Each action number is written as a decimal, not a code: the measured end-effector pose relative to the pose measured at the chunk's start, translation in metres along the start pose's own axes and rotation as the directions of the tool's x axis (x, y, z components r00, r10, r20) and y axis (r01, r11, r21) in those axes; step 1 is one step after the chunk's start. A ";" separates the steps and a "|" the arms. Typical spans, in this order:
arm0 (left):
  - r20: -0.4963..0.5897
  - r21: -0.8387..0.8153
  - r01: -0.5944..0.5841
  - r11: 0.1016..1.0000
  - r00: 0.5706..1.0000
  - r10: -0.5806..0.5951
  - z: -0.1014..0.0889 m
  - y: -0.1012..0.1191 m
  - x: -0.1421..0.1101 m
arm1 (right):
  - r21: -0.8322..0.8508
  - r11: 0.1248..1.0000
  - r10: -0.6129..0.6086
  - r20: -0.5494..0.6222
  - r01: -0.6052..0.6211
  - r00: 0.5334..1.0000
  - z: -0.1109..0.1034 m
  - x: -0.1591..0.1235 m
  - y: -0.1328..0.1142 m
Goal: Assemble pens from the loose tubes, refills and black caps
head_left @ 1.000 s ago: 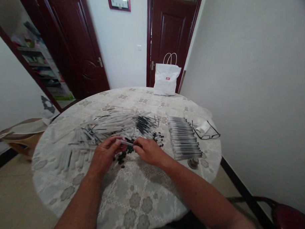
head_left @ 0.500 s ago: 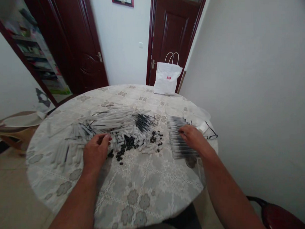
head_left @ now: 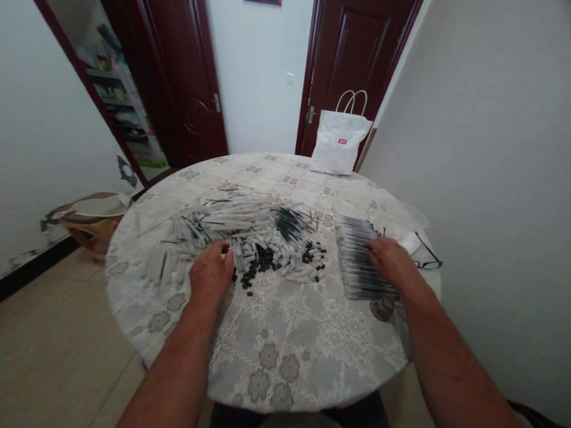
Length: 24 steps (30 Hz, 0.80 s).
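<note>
My left hand (head_left: 211,271) rests at the near edge of a heap of white pen barrels (head_left: 239,217), fingers curled down into it with the thumb against the forefinger. What it holds is hidden. Black refills (head_left: 290,223) lie beside the heap, and small black caps (head_left: 258,266) are scattered just right of this hand. My right hand (head_left: 389,261) lies flat, fingers stretched out, on the near right part of a tidy row of assembled pens (head_left: 354,236).
The round table (head_left: 280,339) has a flowered cloth. Glasses (head_left: 426,259) and clear plastic (head_left: 400,215) lie by the right wall. A white paper bag (head_left: 339,143) stands at the back. A small round thing (head_left: 382,308) sits near my right wrist. A low stool (head_left: 96,214) stands at left.
Both hands held one pen together at the middle. My right hand then went right to the row of pens and now lies on it; my left hand dropped onto the barrel heap.
</note>
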<state>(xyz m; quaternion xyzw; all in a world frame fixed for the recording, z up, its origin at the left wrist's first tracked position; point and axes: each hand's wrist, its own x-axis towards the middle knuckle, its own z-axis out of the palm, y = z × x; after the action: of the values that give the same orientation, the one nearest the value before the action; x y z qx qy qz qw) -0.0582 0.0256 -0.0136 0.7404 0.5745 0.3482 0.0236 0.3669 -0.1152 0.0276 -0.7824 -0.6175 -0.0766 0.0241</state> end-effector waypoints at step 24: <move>0.073 -0.136 -0.036 0.990 0.996 0.047 0.009 0.013 -0.009 | 0.055 0.933 -0.352 -0.060 0.356 0.934 0.011 0.100 -0.247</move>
<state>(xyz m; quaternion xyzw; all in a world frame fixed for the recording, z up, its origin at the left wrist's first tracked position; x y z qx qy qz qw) -0.0432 0.0163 -0.0193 0.7616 0.5328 0.3582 0.0880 0.1507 0.0409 0.0172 -0.6551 -0.7497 -0.0789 0.0504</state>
